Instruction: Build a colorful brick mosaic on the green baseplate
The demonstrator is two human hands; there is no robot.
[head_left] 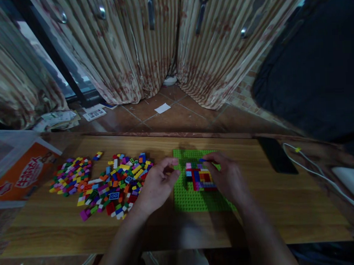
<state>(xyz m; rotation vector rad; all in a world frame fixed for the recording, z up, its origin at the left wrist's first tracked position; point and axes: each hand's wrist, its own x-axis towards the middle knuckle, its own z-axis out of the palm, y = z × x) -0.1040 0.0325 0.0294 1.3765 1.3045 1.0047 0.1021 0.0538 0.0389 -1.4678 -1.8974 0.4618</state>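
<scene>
On the wooden table lies a green baseplate (186, 200) with a multicoloured brick build (204, 178) standing on it. My right hand (227, 177) reaches over the build's right side, thumb and forefinger pinched on a small blue brick (202, 160) above its far edge. Whether that brick touches the build, I cannot tell. My left hand (161, 182) hovers by the plate's left edge with thumb and fingers apart, and nothing shows between them. Left of it spreads a loose pile of mixed bricks (117, 186), partly behind my left hand.
A second heap of small bricks (71, 176) sits farther left, near an orange and white bag (26, 170). At the right are a black phone (277, 155), a white cable (316, 169) and a white device (351, 185). Curtains (150, 51) hang beyond the table.
</scene>
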